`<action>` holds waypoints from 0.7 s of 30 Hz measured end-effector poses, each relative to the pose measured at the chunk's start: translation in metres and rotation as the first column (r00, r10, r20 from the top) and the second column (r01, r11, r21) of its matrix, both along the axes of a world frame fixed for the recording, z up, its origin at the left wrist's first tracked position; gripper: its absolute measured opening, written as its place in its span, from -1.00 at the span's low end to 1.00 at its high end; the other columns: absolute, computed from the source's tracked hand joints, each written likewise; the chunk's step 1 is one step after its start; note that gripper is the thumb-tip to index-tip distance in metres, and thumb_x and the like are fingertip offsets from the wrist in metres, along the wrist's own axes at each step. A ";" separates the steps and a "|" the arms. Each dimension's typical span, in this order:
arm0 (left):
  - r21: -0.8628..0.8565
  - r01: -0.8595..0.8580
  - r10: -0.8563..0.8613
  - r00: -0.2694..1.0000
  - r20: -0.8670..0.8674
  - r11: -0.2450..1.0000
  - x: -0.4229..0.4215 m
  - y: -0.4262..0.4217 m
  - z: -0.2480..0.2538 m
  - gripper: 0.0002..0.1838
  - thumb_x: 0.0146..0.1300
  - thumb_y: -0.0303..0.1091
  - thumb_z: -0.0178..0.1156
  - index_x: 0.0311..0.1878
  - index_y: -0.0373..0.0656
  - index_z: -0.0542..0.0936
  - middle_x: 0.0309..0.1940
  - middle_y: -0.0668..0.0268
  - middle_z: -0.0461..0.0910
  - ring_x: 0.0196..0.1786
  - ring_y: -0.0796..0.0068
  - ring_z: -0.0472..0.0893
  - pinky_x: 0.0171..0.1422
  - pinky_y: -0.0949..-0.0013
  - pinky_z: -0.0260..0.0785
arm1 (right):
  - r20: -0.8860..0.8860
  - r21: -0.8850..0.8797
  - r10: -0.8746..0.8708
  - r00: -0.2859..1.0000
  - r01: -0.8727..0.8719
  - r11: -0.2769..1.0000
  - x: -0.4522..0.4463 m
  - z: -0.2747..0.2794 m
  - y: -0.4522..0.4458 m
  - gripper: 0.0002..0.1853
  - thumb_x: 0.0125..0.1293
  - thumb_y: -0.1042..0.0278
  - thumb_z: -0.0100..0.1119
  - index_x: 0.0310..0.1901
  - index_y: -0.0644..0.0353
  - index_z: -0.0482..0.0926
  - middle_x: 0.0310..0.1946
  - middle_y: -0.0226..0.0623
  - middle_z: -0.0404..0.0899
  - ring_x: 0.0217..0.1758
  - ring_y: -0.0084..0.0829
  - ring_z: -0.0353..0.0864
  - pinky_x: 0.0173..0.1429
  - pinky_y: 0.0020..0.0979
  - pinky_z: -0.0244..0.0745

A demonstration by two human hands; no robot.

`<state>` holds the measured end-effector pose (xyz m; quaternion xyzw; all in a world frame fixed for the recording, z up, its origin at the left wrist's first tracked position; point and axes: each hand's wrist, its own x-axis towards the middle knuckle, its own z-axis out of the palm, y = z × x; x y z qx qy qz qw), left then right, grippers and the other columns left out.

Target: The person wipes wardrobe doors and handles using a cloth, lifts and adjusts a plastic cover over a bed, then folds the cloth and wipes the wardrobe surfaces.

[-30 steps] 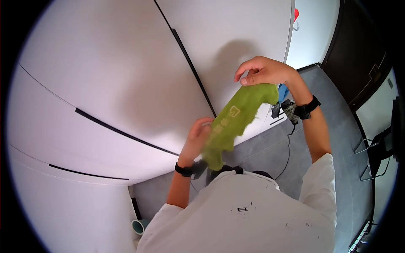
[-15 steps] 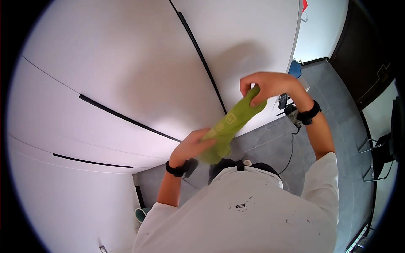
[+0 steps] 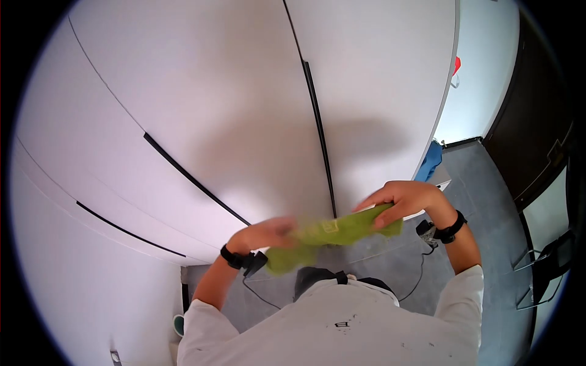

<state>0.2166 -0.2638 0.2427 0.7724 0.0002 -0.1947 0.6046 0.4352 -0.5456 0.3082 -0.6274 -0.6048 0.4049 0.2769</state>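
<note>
A limp green cloth (image 3: 342,229) with pale printed marks is stretched between my hands in front of the white cabinet. My right hand (image 3: 406,201) pinches its right end, thumb on the near side and fingers over the top. At the other end, my left hand (image 3: 265,235) grips the cloth, its fingers smeared by motion. The left end sags below that hand and is blurred too. Each wrist wears a black strap with a small device on it.
Tall white cabinet doors (image 3: 244,91) with long black handles (image 3: 317,116) stand close ahead. Cables hang from the wrist devices. To the right are a blue item (image 3: 430,161), a black chair (image 3: 552,259) and a dark door (image 3: 534,110). A bin-like container (image 3: 178,325) stands at lower left.
The cloth has swung from a steep slant to nearly level. My right hand has come down and my left hand has shifted left. The view has tilted up and turned.
</note>
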 end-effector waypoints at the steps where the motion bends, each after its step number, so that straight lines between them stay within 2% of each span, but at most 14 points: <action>1: -0.066 0.034 -0.035 0.999 -0.027 0.997 0.000 -0.003 0.001 -0.83 0.27 -0.45 0.18 -0.10 -0.24 0.49 -0.21 0.44 0.56 -0.13 0.66 0.49 0.00 0.51 0.35 | -0.152 0.064 -0.012 0.988 0.022 0.998 -0.001 0.005 -0.002 -0.71 0.22 0.20 0.32 -0.14 0.24 0.63 -0.45 -0.39 0.61 -0.50 -0.60 0.43 -0.37 -0.50 0.34; 2: -0.040 0.045 -0.045 0.999 0.000 0.998 0.000 -0.004 -0.006 -0.81 0.29 -0.46 0.16 -0.05 -0.24 0.49 -0.18 0.41 0.56 -0.10 0.62 0.50 0.04 0.47 0.36 | -0.302 0.124 -0.014 0.953 0.054 0.991 -0.001 0.006 -0.004 -0.67 0.22 0.25 0.32 -0.04 0.24 0.62 -0.44 -0.40 0.64 -0.50 -0.62 0.45 -0.36 -0.52 0.36; 3: -0.139 0.008 -0.007 1.000 0.004 0.990 -0.002 -0.006 -0.010 -0.81 0.29 -0.45 0.17 -0.05 -0.24 0.49 -0.17 0.39 0.56 -0.08 0.59 0.51 0.05 0.45 0.36 | -0.303 0.134 -0.025 0.953 0.069 0.989 0.003 -0.001 -0.003 -0.67 0.22 0.25 0.32 -0.04 0.24 0.62 -0.44 -0.40 0.64 -0.50 -0.62 0.45 -0.36 -0.52 0.36; 4: -0.236 -0.024 0.026 1.000 0.004 0.971 -0.003 -0.010 -0.014 -0.80 0.30 -0.44 0.17 -0.04 -0.24 0.49 -0.16 0.38 0.57 -0.07 0.57 0.52 0.07 0.43 0.36 | -0.404 0.223 0.098 0.909 -0.006 0.975 0.010 -0.015 -0.001 -0.63 0.22 0.32 0.31 0.03 0.28 0.56 -0.34 -0.35 0.64 -0.40 -0.58 0.52 -0.31 -0.52 0.40; 6: -0.313 -0.184 0.240 0.959 0.151 0.932 -0.002 -0.014 -0.044 -0.74 0.35 -0.36 0.12 0.05 -0.23 0.43 -0.14 0.32 0.57 -0.05 0.52 0.54 0.05 0.41 0.39 | -0.477 0.331 0.207 0.854 -0.044 0.943 0.014 -0.024 -0.004 -0.59 0.23 0.39 0.29 0.10 0.32 0.50 -0.24 -0.29 0.64 -0.31 -0.54 0.58 -0.25 -0.53 0.45; 8: -0.633 -0.320 0.422 0.906 0.013 0.705 0.003 -0.037 -0.032 -0.67 0.34 -0.40 0.05 0.16 -0.18 0.39 -0.04 0.29 0.54 0.00 0.49 0.52 0.09 0.40 0.37 | -0.730 0.458 0.331 0.597 0.068 0.887 -0.001 -0.026 -0.003 -0.47 0.23 0.46 0.26 0.20 0.41 0.35 -0.04 -0.14 0.56 -0.13 -0.39 0.61 -0.17 -0.46 0.52; 9: -0.727 -0.268 0.376 0.927 -0.015 0.632 0.003 -0.036 -0.028 -0.61 0.38 -0.37 0.00 0.24 -0.16 0.30 0.00 0.21 0.54 0.04 0.43 0.53 0.12 0.38 0.38 | -0.825 0.452 0.399 0.400 0.045 0.891 -0.007 -0.018 -0.003 -0.47 0.21 0.55 0.23 0.20 0.43 0.32 0.10 -0.04 0.45 0.01 -0.27 0.59 -0.14 -0.39 0.56; 10: -0.729 -0.251 0.359 0.933 -0.009 0.636 0.002 -0.036 -0.026 -0.61 0.38 -0.37 0.00 0.24 -0.16 0.30 0.00 0.21 0.54 0.04 0.43 0.53 0.12 0.38 0.38 | -0.823 0.452 0.391 0.413 0.059 0.890 -0.009 -0.018 -0.002 -0.47 0.21 0.55 0.23 0.20 0.43 0.32 0.10 -0.04 0.45 0.01 -0.27 0.59 -0.14 -0.39 0.56; 12: -0.629 -0.317 0.404 0.915 -0.004 0.710 -0.004 -0.036 -0.028 -0.58 0.38 -0.34 0.00 0.27 -0.14 0.26 0.00 0.18 0.54 0.06 0.44 0.53 0.13 0.38 0.37 | -0.752 0.406 0.197 0.629 0.207 0.890 -0.014 -0.024 -0.002 -0.52 0.24 0.54 0.19 0.20 0.35 0.34 0.04 -0.13 0.53 -0.09 -0.29 0.63 -0.10 -0.38 0.55; 13: -0.615 -0.281 0.362 0.932 0.008 0.737 -0.005 -0.033 -0.031 -0.53 0.31 -0.34 0.10 0.26 -0.16 0.28 0.01 0.22 0.53 0.05 0.47 0.53 0.13 0.40 0.36 | -0.688 0.364 0.064 0.723 0.266 0.893 -0.012 -0.026 0.001 -0.64 0.24 0.56 0.18 0.08 0.28 0.46 -0.16 -0.25 0.61 -0.26 -0.44 0.63 -0.20 -0.48 0.53; 14: -0.618 -0.284 0.362 0.932 0.002 0.733 -0.004 -0.030 -0.035 -0.53 0.31 -0.34 0.10 0.26 -0.16 0.28 0.01 0.22 0.53 0.05 0.47 0.53 0.13 0.40 0.36 | -0.691 0.358 0.060 0.721 0.268 0.895 -0.010 -0.027 0.002 -0.64 0.24 0.56 0.18 0.08 0.28 0.46 -0.16 -0.25 0.61 -0.26 -0.44 0.63 -0.20 -0.48 0.53; 16: -0.460 -0.205 0.298 0.945 0.138 0.864 -0.005 -0.027 -0.040 -0.48 0.21 -0.35 0.23 0.22 -0.21 0.33 -0.01 0.29 0.54 0.01 0.53 0.53 0.10 0.45 0.37 | -0.458 0.280 -0.295 0.839 0.451 0.848 -0.006 -0.030 0.004 -0.77 0.22 0.56 0.15 -0.07 0.24 0.55 -0.40 -0.43 0.59 -0.41 -0.66 0.53 -0.29 -0.58 0.44; 17: -0.361 -0.211 0.276 0.951 0.139 0.909 -0.004 -0.026 -0.037 -0.48 0.13 -0.38 0.31 0.17 -0.25 0.41 -0.06 0.35 0.55 -0.05 0.57 0.53 0.05 0.48 0.38 | -0.348 0.509 -0.310 0.885 0.456 0.730 -0.002 -0.040 0.011 -0.84 0.20 0.57 0.13 -0.18 0.24 0.58 -0.51 -0.54 0.52 -0.46 -0.78 0.43 -0.37 -0.62 0.35; 21: -0.202 -0.177 0.184 0.983 0.018 0.963 0.003 -0.034 -0.026 -0.60 0.22 -0.38 0.24 0.11 -0.27 0.49 -0.12 0.36 0.58 -0.11 0.57 0.54 0.00 0.47 0.40 | -0.383 0.549 -0.396 0.834 0.551 0.629 -0.005 -0.026 0.017 -0.81 0.17 0.57 0.11 -0.17 0.22 0.58 -0.49 -0.54 0.53 -0.48 -0.78 0.41 -0.44 -0.62 0.31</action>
